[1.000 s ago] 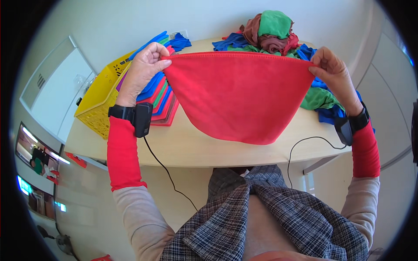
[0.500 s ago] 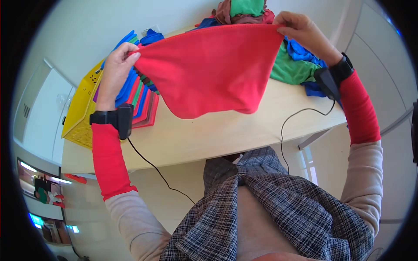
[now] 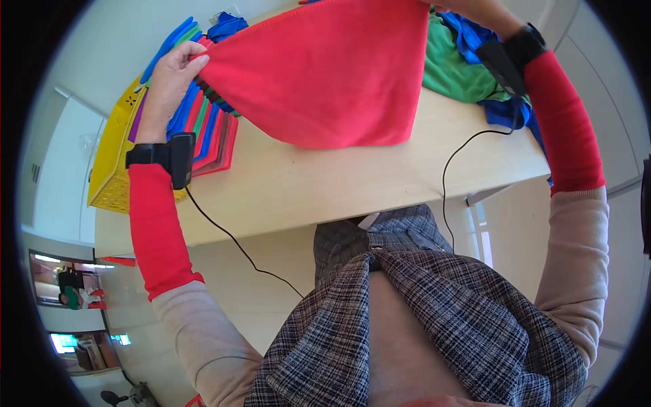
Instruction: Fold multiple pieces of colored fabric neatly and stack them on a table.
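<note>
A red cloth (image 3: pixel 332 74) hangs stretched between my two hands above the table, its lower edge loose and curved. My left hand (image 3: pixel 169 78) pinches its left corner between thumb and fingers. At the top edge of the picture my right hand (image 3: pixel 468 5) grips the other upper corner; most of its fingers are cut off by the frame. Behind my left hand stands a row of folded cloths (image 3: pixel 203 129) in blue, green, red and brown, partly covered by my wrist and the red cloth.
A yellow perforated basket (image 3: pixel 112 166) stands at the table's left end. Crumpled green cloth (image 3: pixel 454 68) and blue cloth (image 3: pixel 505 112) lie at the right, partly over the edge. Black cables (image 3: pixel 234 237) run from both wrist devices. The pale table (image 3: pixel 319 186) ends before my body.
The red cloth has moved up in the picture, its right side higher than its left. My right hand has risen partly out of view; my left hand has shifted slightly up and left.
</note>
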A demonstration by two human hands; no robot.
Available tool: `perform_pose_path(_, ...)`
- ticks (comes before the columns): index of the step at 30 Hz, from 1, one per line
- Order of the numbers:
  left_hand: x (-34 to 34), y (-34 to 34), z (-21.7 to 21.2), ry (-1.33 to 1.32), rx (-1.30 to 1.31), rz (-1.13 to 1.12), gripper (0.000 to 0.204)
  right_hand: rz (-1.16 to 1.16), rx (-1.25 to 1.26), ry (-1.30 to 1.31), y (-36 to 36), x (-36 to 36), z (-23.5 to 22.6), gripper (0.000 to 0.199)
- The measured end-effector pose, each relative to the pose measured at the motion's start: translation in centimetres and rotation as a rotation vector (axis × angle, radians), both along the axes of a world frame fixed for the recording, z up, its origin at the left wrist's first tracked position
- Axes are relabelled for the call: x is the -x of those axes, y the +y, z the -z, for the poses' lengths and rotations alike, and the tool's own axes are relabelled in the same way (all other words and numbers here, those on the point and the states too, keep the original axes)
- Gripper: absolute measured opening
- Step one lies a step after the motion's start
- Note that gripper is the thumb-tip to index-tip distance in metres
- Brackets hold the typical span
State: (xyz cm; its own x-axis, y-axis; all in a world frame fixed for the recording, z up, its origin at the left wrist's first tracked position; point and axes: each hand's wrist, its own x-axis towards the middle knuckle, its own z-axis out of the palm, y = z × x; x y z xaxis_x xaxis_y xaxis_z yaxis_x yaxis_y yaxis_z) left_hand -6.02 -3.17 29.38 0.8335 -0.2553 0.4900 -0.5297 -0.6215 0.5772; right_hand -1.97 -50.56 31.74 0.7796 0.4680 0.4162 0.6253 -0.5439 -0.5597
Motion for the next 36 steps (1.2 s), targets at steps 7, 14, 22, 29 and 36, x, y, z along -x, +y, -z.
perform_pose_path(7,-0.5,4.2,-0.1,-0.08,-0.077,-0.222,0.012,0.229,0.073,0.007,8.2,-2.6,-1.1,0.016)
perform_pose_path(14,8.8,-4.0,-1.5,-0.316,-0.084,-0.351,0.006,0.016,-0.28,-0.151,5.6,-15.3,4.3,0.022)
perform_pose_path(22,12.2,-16.0,22.0,-0.109,-0.194,0.063,0.006,0.121,0.364,-0.117,0.7,-10.9,22.5,0.013)
perform_pose_path(29,12.0,-22.4,26.4,0.076,-0.194,0.145,0.007,0.097,0.409,0.318,-2.5,-3.2,23.1,0.014)
perform_pose_path(36,10.1,-26.5,26.4,0.192,-0.022,0.254,0.007,-0.203,0.262,0.479,-1.9,6.8,16.9,0.024)
